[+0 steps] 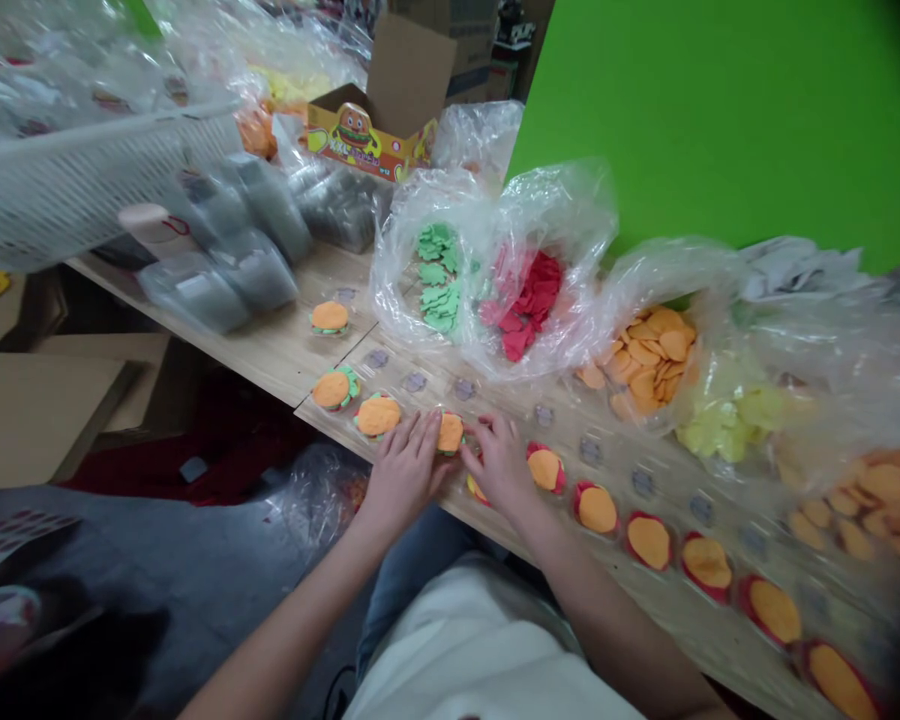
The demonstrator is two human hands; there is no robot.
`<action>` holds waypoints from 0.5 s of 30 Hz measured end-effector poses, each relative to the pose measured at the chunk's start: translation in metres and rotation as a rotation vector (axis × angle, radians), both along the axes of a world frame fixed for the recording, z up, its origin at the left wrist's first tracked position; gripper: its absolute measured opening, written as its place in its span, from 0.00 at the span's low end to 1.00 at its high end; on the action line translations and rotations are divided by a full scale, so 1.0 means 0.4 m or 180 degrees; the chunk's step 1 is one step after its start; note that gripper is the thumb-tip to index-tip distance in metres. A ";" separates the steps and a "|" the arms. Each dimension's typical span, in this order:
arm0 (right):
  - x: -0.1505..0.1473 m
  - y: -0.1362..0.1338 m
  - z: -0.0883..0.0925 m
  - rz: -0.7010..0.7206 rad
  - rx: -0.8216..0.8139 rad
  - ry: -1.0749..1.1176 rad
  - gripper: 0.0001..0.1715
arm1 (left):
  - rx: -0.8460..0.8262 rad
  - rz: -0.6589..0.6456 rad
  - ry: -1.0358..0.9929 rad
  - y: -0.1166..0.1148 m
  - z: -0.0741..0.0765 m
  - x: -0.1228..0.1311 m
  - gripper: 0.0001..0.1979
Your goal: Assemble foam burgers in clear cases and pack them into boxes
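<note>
A person's left hand point(403, 470) and right hand point(504, 462) are meeting at the near edge of a pale wooden table point(285, 345); between them is sitting a small round orange foam disc point(450, 432), lying on the tabletop. The left hand is lying loosely open, fingers stretched out, fingertips touching the disc's left side; the right hand's fingers are curling against its right side, and whether they are gripping it cannot be told. To the left are lying orange discs with green frilled layers point(377, 415); to the right is running a row of orange discs on red bases point(649, 540). Behind are standing clear plastic bags of green pieces point(436, 278), red pieces point(529, 300) and orange pieces point(645, 355).
</note>
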State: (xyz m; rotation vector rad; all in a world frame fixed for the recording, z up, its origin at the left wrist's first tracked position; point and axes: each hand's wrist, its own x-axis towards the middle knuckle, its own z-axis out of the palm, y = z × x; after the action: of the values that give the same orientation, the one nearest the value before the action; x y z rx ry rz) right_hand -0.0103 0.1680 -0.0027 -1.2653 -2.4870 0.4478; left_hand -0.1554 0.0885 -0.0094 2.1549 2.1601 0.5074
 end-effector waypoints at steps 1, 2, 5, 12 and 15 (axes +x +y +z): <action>0.001 -0.001 0.002 0.0047 -0.0019 -0.0001 0.13 | 0.0001 -0.0079 0.0039 0.000 -0.005 -0.004 0.31; 0.003 -0.002 0.005 0.0081 -0.0025 0.0002 0.14 | -0.0005 -0.0150 0.0073 -0.001 -0.009 -0.008 0.32; 0.017 -0.020 0.021 0.0078 0.0036 -0.0017 0.16 | -0.0018 -0.0299 0.0157 -0.006 -0.019 -0.020 0.34; 0.018 -0.095 0.024 0.0288 0.0228 -0.0618 0.24 | 0.0154 -0.0179 0.0193 -0.068 -0.035 -0.020 0.29; -0.002 -0.106 0.020 0.0373 0.0213 -0.0843 0.24 | 0.0023 -0.0303 0.0230 -0.084 -0.042 -0.013 0.27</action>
State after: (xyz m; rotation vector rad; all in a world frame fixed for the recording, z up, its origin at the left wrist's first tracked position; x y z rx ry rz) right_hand -0.0109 0.1257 0.0055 -1.2270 -2.7815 0.2340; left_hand -0.1608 0.0548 -0.0263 2.3009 2.0803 0.4383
